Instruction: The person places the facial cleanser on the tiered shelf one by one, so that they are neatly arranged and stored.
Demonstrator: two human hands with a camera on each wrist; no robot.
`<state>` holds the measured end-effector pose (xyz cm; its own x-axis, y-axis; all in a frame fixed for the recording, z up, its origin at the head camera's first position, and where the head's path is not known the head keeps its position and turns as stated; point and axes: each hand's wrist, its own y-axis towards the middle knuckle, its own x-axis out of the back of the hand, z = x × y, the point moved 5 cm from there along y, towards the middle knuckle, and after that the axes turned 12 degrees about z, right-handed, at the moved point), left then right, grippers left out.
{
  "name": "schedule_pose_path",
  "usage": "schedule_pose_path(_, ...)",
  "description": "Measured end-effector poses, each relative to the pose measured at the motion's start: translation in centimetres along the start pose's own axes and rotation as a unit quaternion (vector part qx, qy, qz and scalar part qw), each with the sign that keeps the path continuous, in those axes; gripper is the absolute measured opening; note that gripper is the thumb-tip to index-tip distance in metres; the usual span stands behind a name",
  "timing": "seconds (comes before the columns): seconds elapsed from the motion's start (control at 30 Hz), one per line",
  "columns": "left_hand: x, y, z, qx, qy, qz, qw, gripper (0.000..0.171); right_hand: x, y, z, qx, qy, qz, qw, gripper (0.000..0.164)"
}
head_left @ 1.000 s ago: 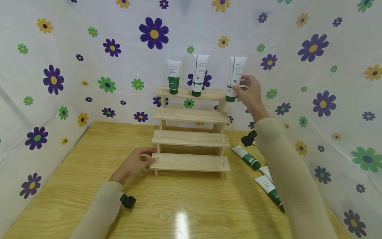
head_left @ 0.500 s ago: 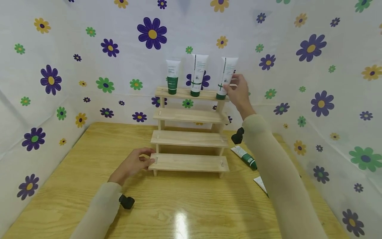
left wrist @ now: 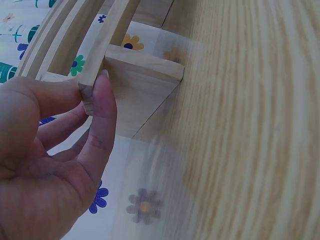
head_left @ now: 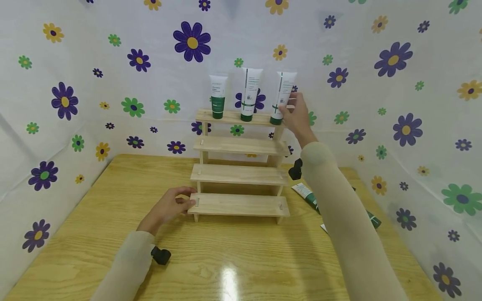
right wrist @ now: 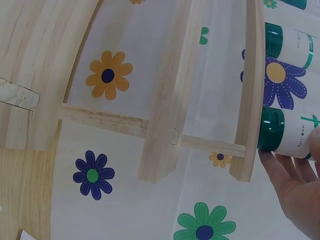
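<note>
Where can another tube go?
Bare: three lower pale wooden shelves, except where the left hand grips the lowest; yellowish wooden tabletop in front. Crowded: top shelf, with three white and green tubes, right hand on the rightmost; tabletop right of the shelves, where tubes lie.

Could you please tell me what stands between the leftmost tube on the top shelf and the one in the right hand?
In the head view, a single middle tube stands on the top shelf between the leftmost tube and the held tube.

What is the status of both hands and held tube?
Left hand pinching left end of bottom shelf. Right hand gripping white-and-green squeeze tube, cap down, at right end of top shelf. Neighbouring tube standing apart; nothing visible in way.
</note>
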<state>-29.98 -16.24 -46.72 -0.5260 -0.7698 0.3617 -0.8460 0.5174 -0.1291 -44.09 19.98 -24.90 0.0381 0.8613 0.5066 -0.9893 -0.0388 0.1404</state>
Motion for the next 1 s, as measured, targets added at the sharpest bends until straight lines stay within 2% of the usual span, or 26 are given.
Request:
schedule_pose_path(0.23,-0.26,0.10,0.25,-0.004,-0.010,-0.006,0.9999,0.045,-0.10,0.18,-0.29,-0.008,-0.010,-0.001,1.000,0.050)
schedule_pose_path(0.5,-0.07,-0.02,0.73,-0.016,-0.019,-0.010,0.9996,0.045,-0.49,0.34,-0.15,0.009,0.006,0.001,1.000,0.049)
schedule_pose_path(0.7,-0.03,0.03,0.80,-0.026,-0.031,-0.003,0.9992,0.046,-0.53,0.47,-0.16,0.003,0.004,0.003,1.000,0.050)
schedule_pose_path(1.0,-0.27,0.15,0.66,-0.008,-0.027,-0.005,0.9996,0.045,-0.19,0.36,-0.90,0.005,0.033,0.030,0.999,0.053)
